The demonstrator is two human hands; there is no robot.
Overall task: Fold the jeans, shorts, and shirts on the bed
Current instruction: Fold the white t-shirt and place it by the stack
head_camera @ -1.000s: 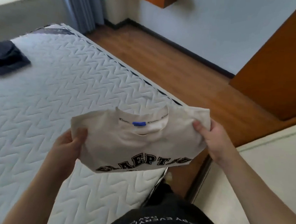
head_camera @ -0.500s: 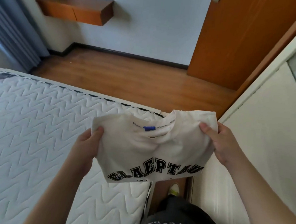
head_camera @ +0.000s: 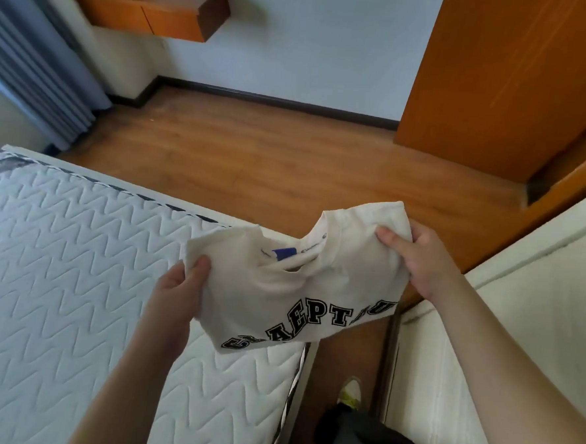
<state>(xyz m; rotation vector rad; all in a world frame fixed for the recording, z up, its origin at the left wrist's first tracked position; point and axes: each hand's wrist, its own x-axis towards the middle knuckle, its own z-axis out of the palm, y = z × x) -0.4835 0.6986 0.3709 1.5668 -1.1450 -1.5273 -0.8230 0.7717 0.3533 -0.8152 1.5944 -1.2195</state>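
Gripping the folded cream shirt (head_camera: 301, 291) between them, the left hand (head_camera: 177, 293) and right hand (head_camera: 419, 260) pinch opposite edges, keeping it taut above the bed (head_camera: 58, 276) corner, probably to hold its fold.

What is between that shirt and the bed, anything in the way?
Nothing visible. The left hand and right hand hold the folded shirt in the air over the bed corner, and the mattress shown beneath it is bare.
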